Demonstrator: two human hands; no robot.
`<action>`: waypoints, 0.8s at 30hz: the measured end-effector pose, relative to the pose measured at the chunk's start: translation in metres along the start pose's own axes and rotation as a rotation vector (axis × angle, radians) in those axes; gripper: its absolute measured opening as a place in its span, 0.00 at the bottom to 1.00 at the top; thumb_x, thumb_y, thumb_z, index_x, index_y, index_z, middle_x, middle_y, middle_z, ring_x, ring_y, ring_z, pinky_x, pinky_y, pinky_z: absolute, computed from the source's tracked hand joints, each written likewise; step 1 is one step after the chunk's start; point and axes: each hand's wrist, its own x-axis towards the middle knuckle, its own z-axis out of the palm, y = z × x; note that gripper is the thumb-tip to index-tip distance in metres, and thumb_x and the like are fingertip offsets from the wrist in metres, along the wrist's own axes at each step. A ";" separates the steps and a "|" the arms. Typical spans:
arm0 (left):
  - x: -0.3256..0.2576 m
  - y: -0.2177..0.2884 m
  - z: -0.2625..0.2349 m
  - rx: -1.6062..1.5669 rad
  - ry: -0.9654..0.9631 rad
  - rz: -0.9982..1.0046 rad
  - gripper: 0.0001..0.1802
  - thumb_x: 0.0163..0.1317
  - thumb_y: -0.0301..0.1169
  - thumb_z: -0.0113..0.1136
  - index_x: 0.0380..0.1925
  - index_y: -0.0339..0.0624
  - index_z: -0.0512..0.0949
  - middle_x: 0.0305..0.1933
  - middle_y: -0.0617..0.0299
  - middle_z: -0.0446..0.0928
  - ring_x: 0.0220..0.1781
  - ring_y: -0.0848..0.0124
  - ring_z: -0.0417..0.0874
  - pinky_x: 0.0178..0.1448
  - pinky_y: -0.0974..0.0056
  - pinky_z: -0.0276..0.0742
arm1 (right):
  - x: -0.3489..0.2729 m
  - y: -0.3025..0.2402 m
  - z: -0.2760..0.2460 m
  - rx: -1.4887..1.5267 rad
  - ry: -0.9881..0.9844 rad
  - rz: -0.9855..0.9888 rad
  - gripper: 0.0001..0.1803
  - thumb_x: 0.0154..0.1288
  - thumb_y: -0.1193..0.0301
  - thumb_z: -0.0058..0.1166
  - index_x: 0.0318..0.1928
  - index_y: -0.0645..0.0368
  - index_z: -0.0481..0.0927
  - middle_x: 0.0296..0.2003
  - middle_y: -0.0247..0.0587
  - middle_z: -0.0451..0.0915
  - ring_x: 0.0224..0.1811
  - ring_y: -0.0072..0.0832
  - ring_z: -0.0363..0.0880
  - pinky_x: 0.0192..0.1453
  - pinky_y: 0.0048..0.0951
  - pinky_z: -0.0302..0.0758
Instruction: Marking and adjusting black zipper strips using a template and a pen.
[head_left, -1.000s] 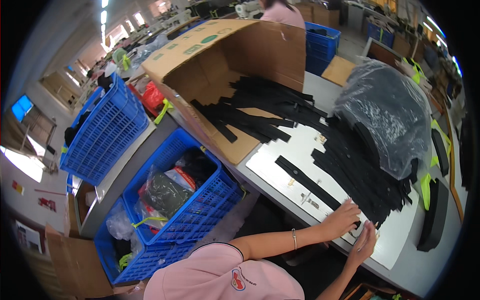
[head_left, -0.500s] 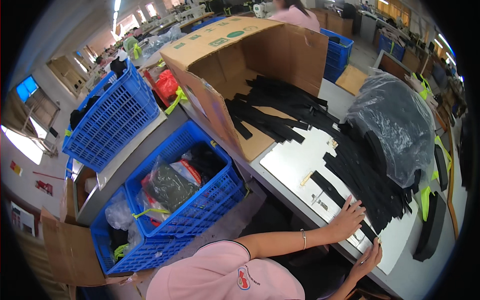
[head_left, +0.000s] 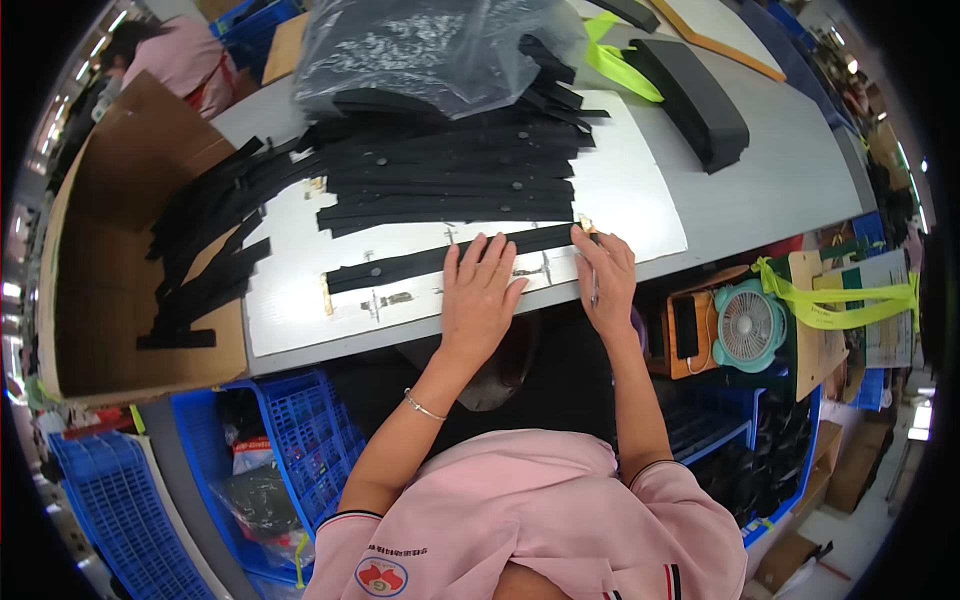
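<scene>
An open brown cardboard box (head_left: 120, 270) lies on its side at the table's left end, with black strips spilling from it. A clear plastic bag (head_left: 430, 45) holding black parts sits at the table's far edge. A printed paper sheet (head_left: 885, 310) hangs at right, beside a fan.

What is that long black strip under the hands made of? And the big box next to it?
The black strip looks like a matte, flexible material, maybe leather, rubber or foam: flat, dull, no shine, with a small stud showing. I can't tell which. The left hand lies flat on it; the right hand touches its end. The box looks like plain brown cardboard: dull, with folded flaps.
</scene>
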 end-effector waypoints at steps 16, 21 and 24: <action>-0.004 0.003 -0.004 -0.031 -0.023 -0.047 0.23 0.67 0.34 0.69 0.61 0.42 0.83 0.68 0.59 0.80 0.72 0.57 0.76 0.78 0.46 0.61 | -0.003 -0.003 -0.004 0.031 -0.017 0.052 0.24 0.64 0.86 0.61 0.60 0.59 0.85 0.40 0.43 0.85 0.53 0.42 0.80 0.66 0.42 0.73; -0.002 0.004 -0.005 -0.021 -0.019 -0.043 0.22 0.67 0.33 0.69 0.60 0.42 0.83 0.67 0.59 0.81 0.71 0.57 0.76 0.78 0.46 0.61 | 0.027 -0.014 -0.009 0.118 0.038 0.066 0.19 0.64 0.84 0.61 0.56 0.61 0.86 0.36 0.41 0.85 0.46 0.41 0.82 0.62 0.40 0.74; -0.002 0.004 -0.005 -0.010 -0.018 -0.045 0.22 0.67 0.33 0.69 0.60 0.42 0.84 0.67 0.60 0.81 0.71 0.57 0.76 0.78 0.46 0.62 | 0.043 -0.021 -0.006 0.286 -0.069 0.200 0.13 0.69 0.80 0.60 0.52 0.62 0.87 0.34 0.40 0.85 0.41 0.35 0.83 0.54 0.34 0.76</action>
